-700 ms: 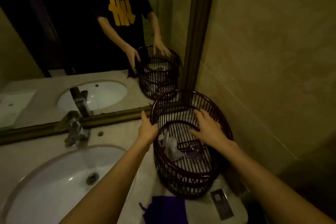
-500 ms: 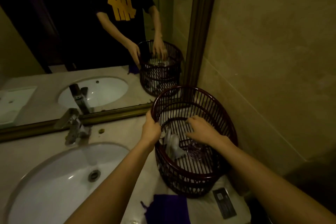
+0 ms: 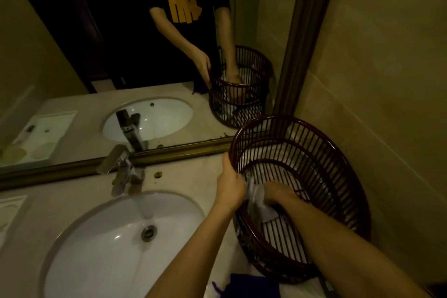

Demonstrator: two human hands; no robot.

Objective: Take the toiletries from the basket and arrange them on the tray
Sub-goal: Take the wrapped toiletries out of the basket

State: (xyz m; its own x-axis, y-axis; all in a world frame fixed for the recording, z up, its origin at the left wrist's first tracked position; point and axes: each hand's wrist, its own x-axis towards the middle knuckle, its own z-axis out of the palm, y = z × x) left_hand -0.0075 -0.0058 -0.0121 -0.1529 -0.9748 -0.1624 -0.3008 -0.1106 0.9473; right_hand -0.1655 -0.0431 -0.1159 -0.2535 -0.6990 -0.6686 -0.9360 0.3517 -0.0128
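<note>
Basket: a dark red-brown oval basket of thin upright slats (image 3: 314, 150) stands on the pale stone counter (image 3: 183, 176), in the corner between the framed wall mirror (image 3: 96, 55) and the tiled side wall.
Left hand: the left hand (image 3: 229, 184) is closed over the basket's near-left rim, thumb outside, as it was half a second ago.
Right hand: the right hand (image 3: 278, 192) has gone deeper since then; before it was near rim height, now it is down near the basket floor, fingers curled onto the white crumpled sachets (image 3: 260, 203). Whether they actually grip a sachet cannot be told.
Toiletries: the white packets lie against the basket's left inner wall; the small clear item seen earlier is now hidden under the hand.
Tray: a white rectangular tray (image 3: 41, 138) shows only in the mirror, far left.
Sink: the white oval basin (image 3: 101, 249) and chrome faucet (image 3: 121, 167) sit left of the basket.
Cloth: a dark purple cloth (image 3: 251, 285) lies at the counter's near edge.
</note>
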